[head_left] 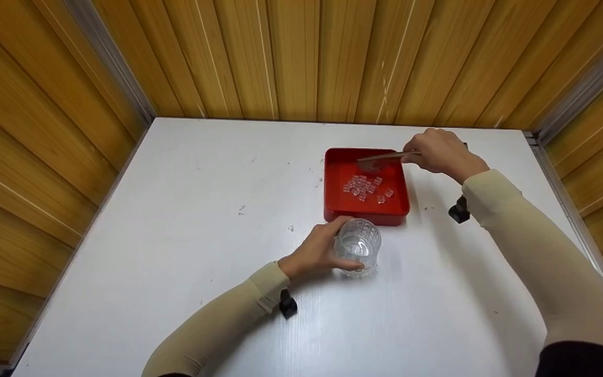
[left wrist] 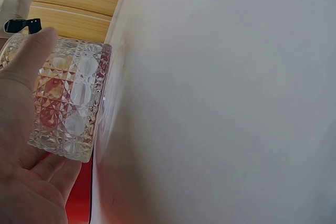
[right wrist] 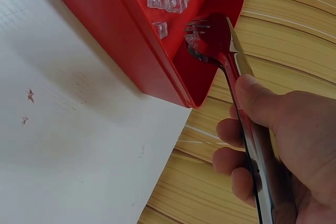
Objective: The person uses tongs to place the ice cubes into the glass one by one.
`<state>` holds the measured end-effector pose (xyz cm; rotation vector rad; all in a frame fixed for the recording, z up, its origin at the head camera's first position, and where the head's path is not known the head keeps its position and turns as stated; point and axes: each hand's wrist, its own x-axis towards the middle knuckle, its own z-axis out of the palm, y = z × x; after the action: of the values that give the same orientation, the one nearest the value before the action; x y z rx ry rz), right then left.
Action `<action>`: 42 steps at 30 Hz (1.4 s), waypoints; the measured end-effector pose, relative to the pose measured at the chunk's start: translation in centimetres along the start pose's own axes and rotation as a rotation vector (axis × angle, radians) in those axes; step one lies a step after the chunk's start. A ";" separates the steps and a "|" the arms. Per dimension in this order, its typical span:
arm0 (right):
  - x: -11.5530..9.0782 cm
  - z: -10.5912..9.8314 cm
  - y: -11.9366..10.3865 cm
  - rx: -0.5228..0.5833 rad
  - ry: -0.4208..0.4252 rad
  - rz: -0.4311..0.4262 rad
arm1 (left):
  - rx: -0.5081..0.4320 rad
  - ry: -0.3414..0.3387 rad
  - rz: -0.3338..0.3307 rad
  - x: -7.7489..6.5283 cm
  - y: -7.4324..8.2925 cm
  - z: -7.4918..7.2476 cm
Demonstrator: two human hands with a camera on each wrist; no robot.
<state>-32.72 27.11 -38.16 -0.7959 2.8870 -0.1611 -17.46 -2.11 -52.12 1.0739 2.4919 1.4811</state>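
My left hand point(head_left: 316, 252) holds a clear cut-glass tumbler point(head_left: 359, 245), thumb on the near side and fingers round the far side. The glass stands upright at the front of a red square tray point(head_left: 367, 215). In the left wrist view its patterned side point(left wrist: 73, 95) faces the thumb. My right hand point(head_left: 440, 152) grips metal tongs point(right wrist: 236, 85) by their arms, reaching over the tray's back right side. One tip is forked, and a clear piece point(right wrist: 193, 38) shows between the tips. Several clear ice-like cubes point(head_left: 360, 184) lie in the tray, mostly clustered in the middle.
The white table point(head_left: 218, 173) carries small dark marks left of the tray. Wood-patterned walls point(head_left: 291, 63) stand along the back and both sides. A black wrist device point(head_left: 288, 305) hangs below the left sleeve, another point(head_left: 459, 210) below the right.
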 end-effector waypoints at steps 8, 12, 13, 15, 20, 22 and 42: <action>-0.5 0.0 -0.1 -0.001 0.025 -0.005 | 0.004 -0.003 -0.007 0.1 0.1 -0.1; -0.7 0.0 0.0 0.005 0.025 0.004 | 0.001 -0.004 -0.011 0.0 0.1 -0.1; -0.8 0.0 0.0 0.007 0.023 0.006 | -0.001 -0.003 -0.010 0.0 0.1 -0.1; -0.9 0.0 0.1 0.011 0.019 0.010 | -0.004 -0.002 -0.011 0.0 0.1 -0.1; -1.1 0.1 0.1 0.014 0.013 0.005 | -0.005 -0.004 -0.015 0.0 0.0 -0.1; -1.2 0.1 0.1 0.016 0.011 0.004 | -0.005 -0.005 -0.013 0.0 -0.1 -0.1; -1.9 0.3 0.3 0.015 0.024 0.003 | 0.024 0.012 0.010 0.0 -0.2 0.0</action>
<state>-31.20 28.31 -38.26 -0.7922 2.9053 -0.1932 -17.53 -2.14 -52.27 1.0853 2.5223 1.4687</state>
